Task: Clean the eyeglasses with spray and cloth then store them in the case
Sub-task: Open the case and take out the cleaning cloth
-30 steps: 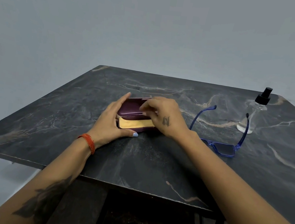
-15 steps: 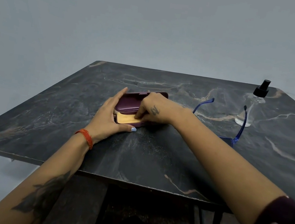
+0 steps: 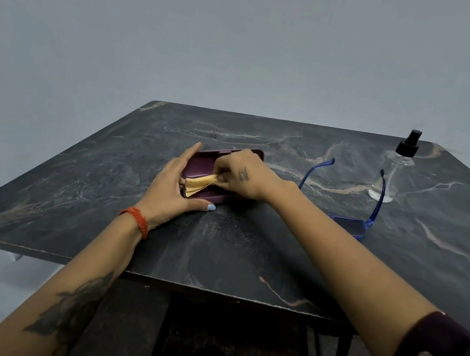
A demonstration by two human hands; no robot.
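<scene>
One dark marble-patterned tabletop (image 3: 217,251) carries everything. Near its middle lies an open maroon case (image 3: 206,161), lid raised toward the far edge. The left hand (image 3: 171,190) rests against the case's left end, fingers straight along its side and thumb lying on the tabletop at the near edge. The right hand (image 3: 243,176) reaches into the case, fingertips pinching a yellow cloth (image 3: 201,183) that fans out toward the left. Blue-framed eyeglasses (image 3: 348,224) lie to the right, temples unfolded. A clear spray bottle (image 3: 390,178) with a black nozzle stands just behind them.
</scene>
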